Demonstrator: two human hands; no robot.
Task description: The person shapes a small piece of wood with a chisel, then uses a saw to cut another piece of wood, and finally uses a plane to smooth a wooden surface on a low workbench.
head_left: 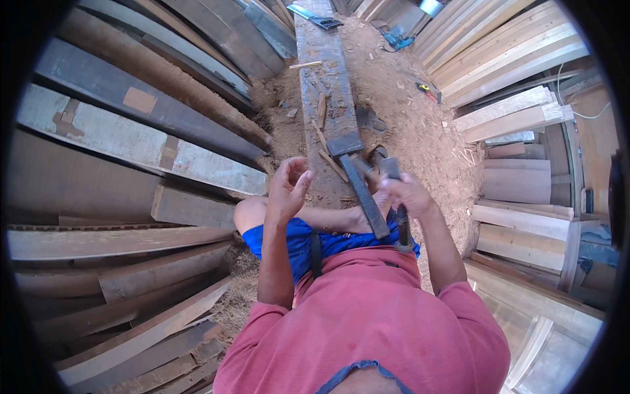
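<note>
My left hand (pixel 289 186) is raised above my left knee, its fingers loosely curled, the thumb apart and nothing visible in it. My right hand (pixel 408 196) is closed round a dark hammer-like tool (pixel 404 226) with a grey blocky top end and a rounded lower end. Some wooden part near that hand is blurred by motion. Left of the tool, a long dark bar (pixel 365 200) slants from the bench end to my lap. At its far end lies a flat dark block (pixel 344 144). Thin wood strips (pixel 321 110) lie on the plank bench (pixel 326 49).
A handsaw (pixel 316 17) rests at the bench's far end. Wood shavings cover the floor (pixel 420 144), where a blue power tool (pixel 397 38) and a yellow-and-black item (pixel 428 91) lie. Boards (pixel 138 144) stack up on the left, with more timber (pixel 512 49) on the right.
</note>
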